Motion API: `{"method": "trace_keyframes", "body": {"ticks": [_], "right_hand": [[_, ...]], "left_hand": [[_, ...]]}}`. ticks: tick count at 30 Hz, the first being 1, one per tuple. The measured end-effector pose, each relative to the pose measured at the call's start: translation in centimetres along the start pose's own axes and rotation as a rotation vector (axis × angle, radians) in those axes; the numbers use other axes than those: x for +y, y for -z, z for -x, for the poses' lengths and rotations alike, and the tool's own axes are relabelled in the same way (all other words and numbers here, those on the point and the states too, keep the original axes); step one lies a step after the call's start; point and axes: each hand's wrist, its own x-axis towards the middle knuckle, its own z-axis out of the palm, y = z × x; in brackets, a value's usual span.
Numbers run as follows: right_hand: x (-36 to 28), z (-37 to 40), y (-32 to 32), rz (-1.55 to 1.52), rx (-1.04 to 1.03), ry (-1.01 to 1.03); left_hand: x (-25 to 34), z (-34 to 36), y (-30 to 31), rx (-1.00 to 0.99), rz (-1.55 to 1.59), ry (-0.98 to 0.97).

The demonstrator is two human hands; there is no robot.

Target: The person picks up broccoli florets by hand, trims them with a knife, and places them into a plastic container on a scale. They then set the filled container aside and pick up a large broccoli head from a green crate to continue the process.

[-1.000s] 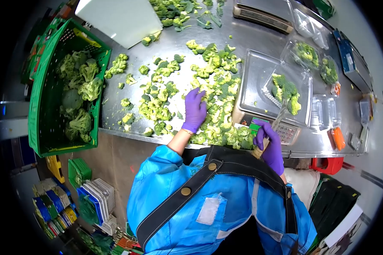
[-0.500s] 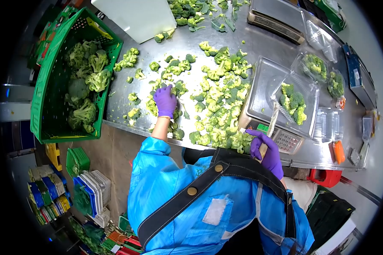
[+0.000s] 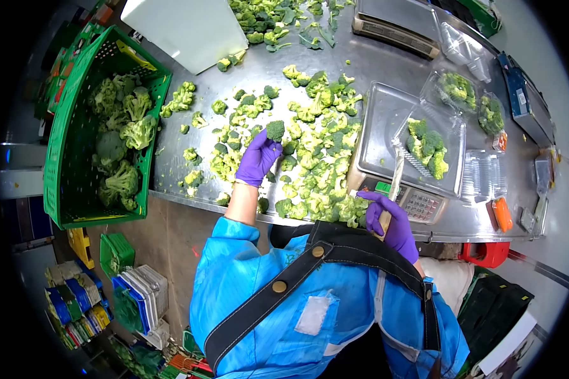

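In a purple glove, my left hand pinches a broccoli floret by its stem, above the pile of cut florets. My right hand, gloved as well, is wrapped round the handle of a knife, whose blade points away over the near edge of the scale. On the scale's steel pan rests a clear plastic tray with several florets in it.
To the left stands a green crate with broccoli heads. A white container is at the back, near a second scale. Filled clear packs, empty trays and an orange object lie on the right.
My left hand has risen from the florets and moved slightly right, now with one floret in its fingers. The right hand keeps its hold on the knife. The whole view has shifted slightly.
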Motion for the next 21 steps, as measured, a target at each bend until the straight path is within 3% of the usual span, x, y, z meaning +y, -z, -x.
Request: {"method": "trace_keyframes", "body": {"ticks": [4, 7, 10, 12, 14, 15, 21], "right_hand": [[0.1, 0.0, 0.3, -0.012, 0.000, -0.001], [0.3, -0.2, 0.6, 0.000, -0.021, 0.013], [0.1, -0.5, 0.4, 0.137, 0.038, 0.043], [0.1, -0.8, 0.3, 0.245, 0.118, 0.055], [0.2, -1.4, 0.2, 0.559, 0.066, 0.255], [-0.9, -1.2, -1.2, 0.384, 0.167, 0.104], [0.7, -2.3, -0.7, 0.680, 0.242, 0.176]], "left_hand": [[-0.7, 0.3, -0.2, 0.005, 0.055, 0.089], [-1.4, 0.5, -0.1, -0.145, 0.252, 0.217], [-2.8, 1.8, -3.7, -0.054, -0.031, 0.160], [-4.2, 2.5, -4.9, 0.048, -0.401, -0.012], [-5.1, 3.8, -7.3, 0.016, -0.830, -0.049], [-5.7, 4.3, -8.2, -0.076, -0.972, -0.106], [-8.3, 5.8, -9.0, -0.284, -1.202, 0.143]]}}
